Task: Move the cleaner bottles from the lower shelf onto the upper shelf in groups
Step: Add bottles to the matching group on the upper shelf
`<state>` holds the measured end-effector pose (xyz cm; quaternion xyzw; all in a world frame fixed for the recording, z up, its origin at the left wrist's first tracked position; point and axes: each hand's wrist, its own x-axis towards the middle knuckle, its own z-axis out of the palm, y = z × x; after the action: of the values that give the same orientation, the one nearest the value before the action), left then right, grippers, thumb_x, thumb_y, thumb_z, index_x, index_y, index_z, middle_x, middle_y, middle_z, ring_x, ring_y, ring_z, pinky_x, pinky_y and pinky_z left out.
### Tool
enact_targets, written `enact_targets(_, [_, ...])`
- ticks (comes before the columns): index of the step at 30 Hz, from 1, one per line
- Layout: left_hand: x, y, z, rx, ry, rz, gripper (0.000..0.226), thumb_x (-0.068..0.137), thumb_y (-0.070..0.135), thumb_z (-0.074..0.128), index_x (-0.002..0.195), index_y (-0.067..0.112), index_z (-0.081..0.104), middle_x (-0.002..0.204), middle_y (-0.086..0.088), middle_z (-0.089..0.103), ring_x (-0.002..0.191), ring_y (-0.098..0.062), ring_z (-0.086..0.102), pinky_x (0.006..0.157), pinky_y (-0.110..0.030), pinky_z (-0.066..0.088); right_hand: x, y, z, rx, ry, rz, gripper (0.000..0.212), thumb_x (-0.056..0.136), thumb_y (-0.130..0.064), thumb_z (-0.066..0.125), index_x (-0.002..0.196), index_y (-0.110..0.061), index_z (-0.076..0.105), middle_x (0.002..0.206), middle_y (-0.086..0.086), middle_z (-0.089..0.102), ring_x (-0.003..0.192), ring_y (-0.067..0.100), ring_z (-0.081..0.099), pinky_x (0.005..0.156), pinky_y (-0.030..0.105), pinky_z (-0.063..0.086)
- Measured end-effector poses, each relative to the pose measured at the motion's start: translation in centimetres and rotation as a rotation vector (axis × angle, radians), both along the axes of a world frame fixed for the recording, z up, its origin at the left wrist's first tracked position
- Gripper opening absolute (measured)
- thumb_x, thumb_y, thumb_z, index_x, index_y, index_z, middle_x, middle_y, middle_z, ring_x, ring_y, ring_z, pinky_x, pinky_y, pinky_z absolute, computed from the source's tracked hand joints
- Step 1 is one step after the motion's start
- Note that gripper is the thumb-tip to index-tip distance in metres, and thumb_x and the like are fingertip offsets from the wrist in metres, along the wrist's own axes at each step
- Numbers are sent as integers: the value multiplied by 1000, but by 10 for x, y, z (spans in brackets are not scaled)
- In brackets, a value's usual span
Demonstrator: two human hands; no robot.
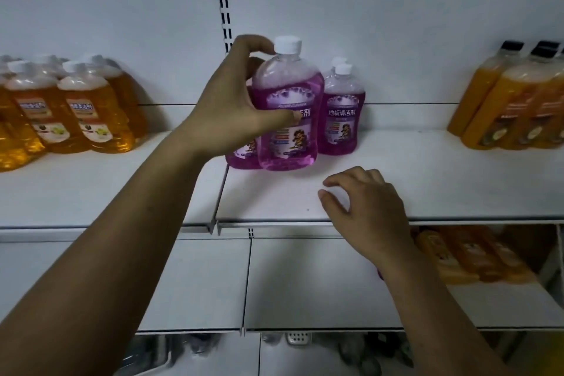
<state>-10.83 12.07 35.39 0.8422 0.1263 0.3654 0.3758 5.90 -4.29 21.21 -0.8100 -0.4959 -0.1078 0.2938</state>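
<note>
A purple cleaner bottle [287, 107] with a white cap stands at the front of a small group on the upper shelf [427, 180]. My left hand [235, 101] grips it, index finger at the neck and thumb across the label. Another purple bottle [242, 156] is mostly hidden behind that hand. Two more purple bottles [341, 107] stand behind, to the right. My right hand [363, 207] hovers over the upper shelf's front edge, fingers loosely curled and holding nothing. The lower shelf [305, 284] shows bare white below it.
Several amber bottles [70, 107] crowd the upper shelf at left. Orange bottles with black caps [512, 101] stand at its right end. More orange bottles [467, 253] lie on the lower shelf at right. A slotted upright [222, 0] runs up the back wall.
</note>
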Motion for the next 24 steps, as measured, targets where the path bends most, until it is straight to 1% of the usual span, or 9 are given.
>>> enact_targets(3, [11, 4, 12, 224, 110, 2, 85, 75, 23, 93, 141, 25, 40, 113, -2, 69, 98, -15, 73, 82, -33, 65, 1, 0, -1, 15, 4, -2, 29, 97, -51, 60, 117, -33, 73, 121, -14, 68, 113, 14, 56, 94, 37, 49])
enact_targets(7, [23, 12, 18, 358, 236, 13, 79, 75, 29, 92, 136, 30, 41, 107, 2, 71, 94, -13, 72, 81, -35, 63, 1, 1, -2, 38, 10, -8, 28, 96, -51, 60, 115, -34, 72, 119, -16, 68, 112, 13, 55, 93, 37, 50])
enact_targets(11, [38, 23, 14, 440, 307, 55, 76, 73, 29, 92, 133, 25, 45, 121, 6, 60, 103, -17, 64, 81, -31, 58, 1, 1, -3, 55, 6, -15, 26, 96, -49, 62, 113, -33, 72, 117, -16, 68, 110, 13, 56, 92, 38, 51])
enact_targets(13, [45, 29, 9, 502, 339, 106, 80, 71, 33, 93, 135, 23, 45, 124, 5, 59, 105, -21, 61, 85, -38, 57, 1, 1, -3, 53, 5, -15, 27, 96, -50, 61, 114, -33, 72, 118, -16, 68, 110, 13, 56, 92, 38, 51])
enact_targets(14, [48, 31, 6, 550, 350, 130, 85, 70, 37, 93, 138, 24, 44, 126, 3, 61, 105, -23, 62, 92, -42, 56, 1, 1, -3, 50, 6, -15, 27, 96, -50, 61, 114, -33, 72, 118, -16, 68, 111, 13, 56, 92, 38, 52])
enact_targets(16, [53, 35, 1, 650, 367, 184, 95, 69, 42, 91, 146, 27, 38, 130, 0, 64, 108, -26, 64, 115, -47, 42, 1, 1, -3, 48, 7, -15, 28, 96, -50, 61, 115, -33, 72, 119, -15, 68, 111, 12, 56, 93, 38, 52])
enact_targets(18, [55, 37, -3, 730, 393, 235, 98, 71, 48, 88, 151, 31, 34, 130, -1, 66, 113, -24, 66, 127, -51, 19, 1, 1, -3, 48, 4, -17, 29, 96, -51, 61, 115, -32, 72, 120, -15, 68, 111, 13, 57, 93, 38, 53])
enact_targets(20, [57, 38, -4, 795, 415, 267, 92, 73, 54, 85, 150, 36, 37, 128, 0, 67, 117, -24, 66, 129, -58, 9, 1, 1, -3, 48, 2, -19, 29, 96, -51, 61, 116, -32, 72, 120, -14, 68, 110, 12, 57, 93, 37, 53])
enact_targets(24, [56, 39, -6, 825, 449, 293, 86, 75, 56, 83, 147, 36, 41, 135, 1, 66, 129, -29, 59, 128, -62, 4, 1, 2, -4, 54, -1, -24, 29, 96, -51, 61, 115, -31, 72, 120, -13, 69, 110, 13, 58, 92, 36, 53])
